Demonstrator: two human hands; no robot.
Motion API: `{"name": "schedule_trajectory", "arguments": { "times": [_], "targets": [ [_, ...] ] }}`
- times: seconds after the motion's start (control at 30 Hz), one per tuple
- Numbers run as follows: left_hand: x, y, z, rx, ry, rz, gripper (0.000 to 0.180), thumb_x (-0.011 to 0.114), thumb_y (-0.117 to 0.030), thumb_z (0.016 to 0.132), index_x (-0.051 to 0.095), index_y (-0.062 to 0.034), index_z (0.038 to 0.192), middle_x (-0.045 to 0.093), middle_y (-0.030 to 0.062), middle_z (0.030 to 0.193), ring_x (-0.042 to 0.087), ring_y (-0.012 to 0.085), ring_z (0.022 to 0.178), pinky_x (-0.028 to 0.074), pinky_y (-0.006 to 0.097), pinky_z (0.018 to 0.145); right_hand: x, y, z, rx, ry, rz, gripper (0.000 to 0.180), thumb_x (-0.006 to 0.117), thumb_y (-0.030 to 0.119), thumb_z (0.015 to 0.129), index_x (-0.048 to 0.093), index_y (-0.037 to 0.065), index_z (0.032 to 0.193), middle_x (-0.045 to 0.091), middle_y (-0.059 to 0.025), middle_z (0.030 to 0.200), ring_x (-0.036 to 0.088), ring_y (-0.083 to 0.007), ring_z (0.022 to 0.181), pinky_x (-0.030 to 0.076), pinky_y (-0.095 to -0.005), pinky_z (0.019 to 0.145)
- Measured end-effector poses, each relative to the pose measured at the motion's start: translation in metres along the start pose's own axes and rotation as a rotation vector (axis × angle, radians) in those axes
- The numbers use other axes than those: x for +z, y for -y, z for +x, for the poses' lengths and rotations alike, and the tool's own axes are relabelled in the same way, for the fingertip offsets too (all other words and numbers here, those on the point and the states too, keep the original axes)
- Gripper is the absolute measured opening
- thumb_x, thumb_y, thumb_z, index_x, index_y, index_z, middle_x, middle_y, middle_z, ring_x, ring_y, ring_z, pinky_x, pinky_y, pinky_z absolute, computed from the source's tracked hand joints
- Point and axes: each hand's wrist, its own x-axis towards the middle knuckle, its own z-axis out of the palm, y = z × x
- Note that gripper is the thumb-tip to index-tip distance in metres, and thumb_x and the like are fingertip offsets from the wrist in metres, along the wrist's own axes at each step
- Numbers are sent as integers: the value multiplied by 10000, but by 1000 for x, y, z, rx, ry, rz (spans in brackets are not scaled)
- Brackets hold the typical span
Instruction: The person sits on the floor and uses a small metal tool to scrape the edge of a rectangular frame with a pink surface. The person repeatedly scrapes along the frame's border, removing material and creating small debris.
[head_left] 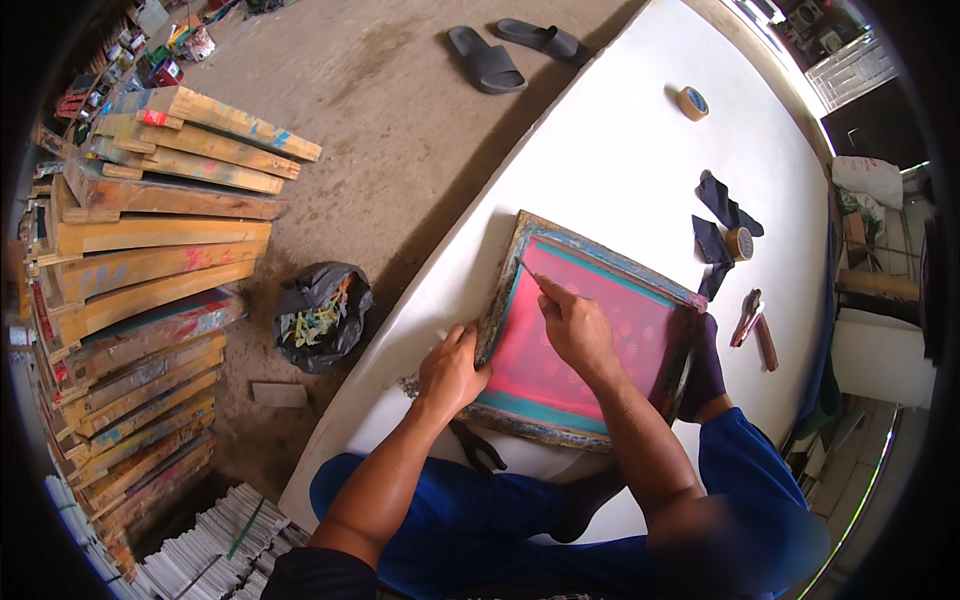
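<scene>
A wooden screen-printing frame (612,256) with pink mesh and teal borders lies on the white surface between my legs. My left hand (452,368) grips its left side, fingers closed over the edge. Above the mesh, my right hand (575,330) is closed around a slim dark tool (526,266). The tool's tip meets the upper left inner corner of the frame; its exact kind is too small to make out. Beside my left forearm lie dark handles (478,448) that look like pliers. My socked foot (705,370) rests against the frame's right side.
Tape rolls (692,103) (739,244), dark cloth strips (728,204) and a box cutter (747,318) lie on the white surface (600,150). Leftward stand stacked wooden frames (170,235) and a black bag (322,315) of scraps. Slippers (487,60) sit on the floor.
</scene>
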Motion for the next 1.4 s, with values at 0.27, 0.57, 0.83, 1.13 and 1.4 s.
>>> {"name": "schedule_trajectory", "arguments": {
  "times": [0.27, 0.57, 0.83, 1.13, 1.4],
  "targets": [
    [5, 6, 1, 3, -10, 70, 613, 815, -246, 829, 617, 11, 1349, 661, 180, 1230, 691, 414, 1102, 577, 504, 915, -8, 0, 28, 22, -49, -27, 395, 605, 260, 1044, 683, 198, 1426, 754, -259, 954, 731, -471, 916, 577, -579, 796],
    [6, 6, 2, -13, -1, 81, 627, 821, -271, 835, 622, 35, 1346, 662, 181, 1216, 686, 408, 1097, 574, 499, 908, 5, -17, 42, -74, -116, 57, 401, 617, 247, 1028, 690, 194, 1418, 748, -276, 972, 725, -489, 901, 576, -593, 805],
    [3, 4, 3, -12, 12, 103, 622, 822, -272, 834, 632, 36, 1340, 666, 183, 1221, 689, 404, 1104, 576, 496, 914, -2, -8, 41, -26, -93, 63, 398, 608, 248, 1030, 692, 176, 1413, 749, -279, 1005, 723, -487, 956, 573, -586, 830],
    [3, 5, 3, 16, -12, 81, 616, 829, -235, 816, 631, 9, 1346, 672, 177, 1193, 698, 407, 1081, 584, 499, 898, -11, -9, 54, -83, -43, -24, 390, 612, 227, 1024, 697, 166, 1400, 766, -245, 1041, 731, -470, 965, 581, -573, 857],
    [4, 14, 4, 161, -70, 61, 657, 845, -170, 747, 626, 1, 1342, 675, 191, 1117, 704, 417, 1039, 595, 505, 868, -28, 13, 65, -115, 101, -347, 378, 599, 199, 1035, 704, 149, 1395, 776, -216, 946, 753, -418, 878, 598, -547, 812]
  ]
}}
